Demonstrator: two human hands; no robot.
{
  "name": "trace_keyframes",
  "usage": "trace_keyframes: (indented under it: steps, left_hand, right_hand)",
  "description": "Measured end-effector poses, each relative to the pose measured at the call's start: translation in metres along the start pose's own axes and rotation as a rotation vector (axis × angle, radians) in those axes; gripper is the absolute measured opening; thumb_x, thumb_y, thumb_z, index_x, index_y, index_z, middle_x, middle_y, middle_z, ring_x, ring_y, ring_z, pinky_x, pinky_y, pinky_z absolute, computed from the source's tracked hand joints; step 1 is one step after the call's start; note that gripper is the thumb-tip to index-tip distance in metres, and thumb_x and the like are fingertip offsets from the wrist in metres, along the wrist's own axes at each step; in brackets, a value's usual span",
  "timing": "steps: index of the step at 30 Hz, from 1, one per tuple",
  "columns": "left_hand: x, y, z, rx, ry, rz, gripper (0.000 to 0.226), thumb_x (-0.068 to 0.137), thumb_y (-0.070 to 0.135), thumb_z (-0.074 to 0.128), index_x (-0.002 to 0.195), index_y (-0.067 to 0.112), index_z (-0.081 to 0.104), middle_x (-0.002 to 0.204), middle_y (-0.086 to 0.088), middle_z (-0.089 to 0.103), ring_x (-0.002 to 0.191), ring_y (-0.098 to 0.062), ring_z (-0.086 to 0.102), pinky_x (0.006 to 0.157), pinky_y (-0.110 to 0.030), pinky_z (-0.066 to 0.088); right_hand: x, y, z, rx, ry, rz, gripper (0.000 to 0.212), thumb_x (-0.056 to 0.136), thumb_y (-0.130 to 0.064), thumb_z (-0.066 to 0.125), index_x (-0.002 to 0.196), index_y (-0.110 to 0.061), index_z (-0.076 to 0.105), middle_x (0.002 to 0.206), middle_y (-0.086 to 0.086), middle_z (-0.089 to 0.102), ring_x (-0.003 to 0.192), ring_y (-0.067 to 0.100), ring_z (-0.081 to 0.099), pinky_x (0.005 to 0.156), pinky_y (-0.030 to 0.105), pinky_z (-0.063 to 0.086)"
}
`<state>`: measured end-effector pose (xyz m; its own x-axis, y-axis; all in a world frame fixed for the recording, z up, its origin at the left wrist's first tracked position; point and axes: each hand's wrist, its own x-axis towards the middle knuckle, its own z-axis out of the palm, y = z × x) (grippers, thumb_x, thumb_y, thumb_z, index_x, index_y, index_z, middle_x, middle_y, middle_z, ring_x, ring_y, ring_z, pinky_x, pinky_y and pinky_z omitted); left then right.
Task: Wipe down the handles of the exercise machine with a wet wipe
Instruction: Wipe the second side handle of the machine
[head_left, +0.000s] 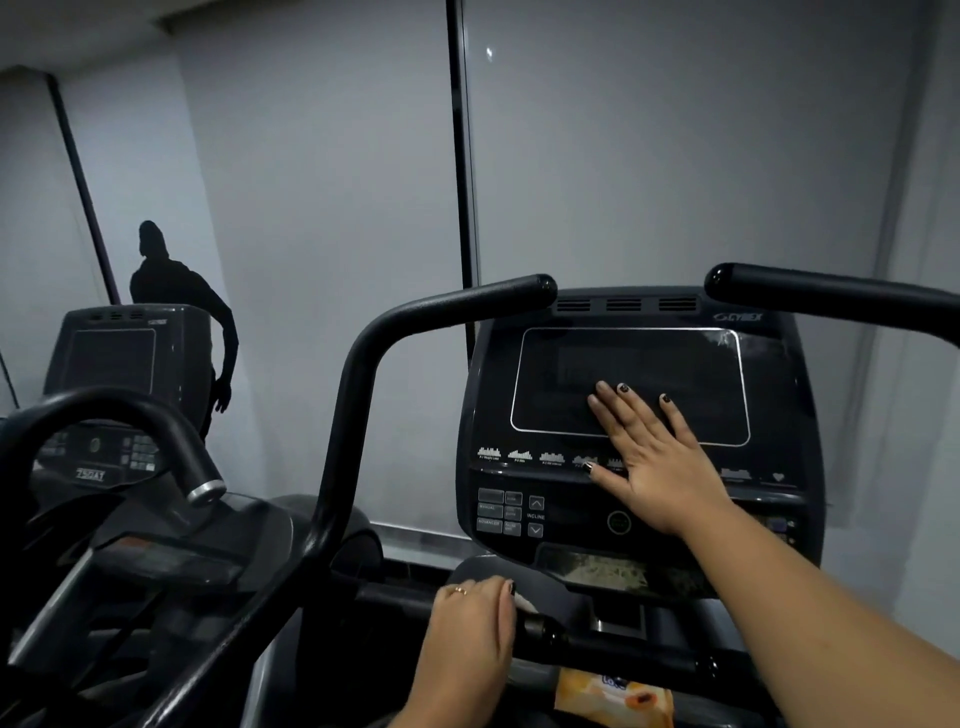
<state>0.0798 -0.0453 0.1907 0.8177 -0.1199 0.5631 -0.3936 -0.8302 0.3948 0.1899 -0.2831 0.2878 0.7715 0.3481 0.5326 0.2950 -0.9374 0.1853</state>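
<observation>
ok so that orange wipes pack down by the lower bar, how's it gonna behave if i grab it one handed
The wipes pack looks like a soft, creased film pouch, so it will probably flop and squash rather than stay stiff. Its glossy skin may slip in the left hand, likely damp from the wipe it grips. It lies flat, so rolling seems unlikely.

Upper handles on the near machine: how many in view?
2. The left upper handle ends over the top left of the console; the right upper handle ends over its top right and runs off frame right. None seems hidden.
</observation>
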Motion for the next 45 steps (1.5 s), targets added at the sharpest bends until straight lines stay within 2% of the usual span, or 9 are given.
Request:
trace_keyframes:
  steps: [7, 10, 15, 18, 20, 25, 32, 40, 45]
  left_hand:
    - [0.057, 0.026, -0.037, -1.171, 0.509, -0.939, 0.035, 0.102, 0.022, 0.038, 0.090, -0.001, 0.061, 0.083, -0.021, 0.064, 0.070, -0.034, 0.060, 0.053, -0.030, 0.046]
    - [0.093, 0.039, -0.086, -1.372, 0.712, -0.918, 0.030, 0.100, 0.016, 0.037, 0.088, 0.000, 0.059, 0.084, -0.015, 0.059, 0.067, -0.026, 0.056, 0.052, -0.027, 0.045]
    - [0.164, 0.064, -0.172, -1.315, 1.116, -0.617, 0.035, 0.105, 0.021, 0.030, 0.124, 0.002, 0.052, 0.118, -0.022, 0.057, 0.107, -0.037, 0.057, 0.089, -0.042, 0.046]
    - [0.214, 0.085, -0.199, -1.201, 1.181, -0.293, 0.031, 0.105, 0.016, 0.031, 0.108, 0.006, 0.060, 0.097, -0.004, 0.064, 0.086, -0.014, 0.063, 0.078, -0.016, 0.044]
    - [0.234, 0.089, -0.195, -0.808, 0.998, -0.164, 0.033, 0.104, 0.016, 0.034, 0.103, 0.010, 0.066, 0.091, -0.004, 0.067, 0.084, -0.023, 0.060, 0.072, -0.023, 0.042]
    - [0.253, 0.064, -0.154, 0.013, 0.017, 0.016, 0.046, 0.103, 0.047, 0.028, 0.086, 0.023, 0.063, 0.082, -0.003, 0.064, 0.093, -0.029, 0.063, 0.078, -0.034, 0.044]
    - [0.282, 0.057, -0.183, -0.035, -0.167, 0.029, 0.030, 0.093, 0.024, 0.053, 0.120, 0.021, 0.066, 0.112, -0.001, 0.070, 0.107, -0.018, 0.064, 0.094, -0.030, 0.049]
    - [0.297, 0.059, -0.184, 0.280, -0.299, 0.160, 0.042, 0.070, 0.029, 0.084, 0.108, 0.022, 0.068, 0.093, 0.010, 0.069, 0.088, -0.012, 0.064, 0.078, -0.027, 0.050]
    - [0.286, 0.048, -0.156, 0.448, -0.145, 0.267, 0.034, 0.082, 0.026, 0.067, 0.110, 0.016, 0.050, 0.099, -0.002, 0.063, 0.093, -0.026, 0.060, 0.072, -0.035, 0.046]
  right_hand:
    - [-0.001, 0.004, 0.012, -0.003, 0.105, 0.006, 0.076, 0.093, -0.068, 0.017, 0.156, -0.028, 0.003, 0.163, -0.013, -0.008, 0.149, 0.005, -0.008, 0.118, 0.044, 0.004]
    - [0.000, 0.004, 0.014, -0.005, 0.148, 0.003, 0.076, 0.093, -0.068, 0.020, 0.156, -0.027, 0.008, 0.164, -0.011, -0.001, 0.149, 0.006, -0.003, 0.117, 0.044, 0.009]
    - [0.000, 0.004, 0.014, -0.007, 0.200, -0.004, 0.076, 0.093, -0.067, 0.027, 0.155, -0.025, 0.018, 0.164, -0.008, 0.008, 0.149, 0.008, 0.008, 0.115, 0.045, 0.015]
    - [-0.001, 0.005, 0.014, -0.003, 0.216, -0.014, 0.074, 0.094, -0.067, 0.022, 0.155, -0.025, 0.019, 0.164, -0.008, 0.009, 0.149, 0.008, 0.009, 0.114, 0.045, 0.016]
    - [-0.001, 0.005, 0.014, 0.005, 0.230, -0.012, 0.073, 0.094, -0.067, 0.020, 0.155, -0.025, 0.022, 0.163, -0.008, 0.012, 0.149, 0.008, 0.011, 0.113, 0.045, 0.018]
    - [-0.001, 0.005, 0.015, 0.010, 0.285, -0.023, 0.073, 0.094, -0.067, 0.025, 0.153, -0.024, 0.029, 0.162, -0.007, 0.018, 0.148, 0.009, 0.017, 0.111, 0.044, 0.020]
    - [0.002, 0.006, 0.016, 0.006, 0.338, -0.039, 0.075, 0.090, -0.066, 0.034, 0.151, -0.023, 0.034, 0.161, -0.007, 0.021, 0.147, 0.009, 0.019, 0.112, 0.044, 0.021]
    - [0.001, 0.007, 0.019, 0.011, 0.353, -0.043, 0.075, 0.089, -0.066, 0.036, 0.151, -0.024, 0.032, 0.162, -0.007, 0.020, 0.147, 0.009, 0.018, 0.112, 0.044, 0.020]
    - [0.003, 0.007, 0.019, 0.025, 0.351, -0.049, 0.078, 0.088, -0.067, 0.040, 0.152, -0.025, 0.030, 0.162, -0.007, 0.019, 0.148, 0.009, 0.018, 0.112, 0.044, 0.020]
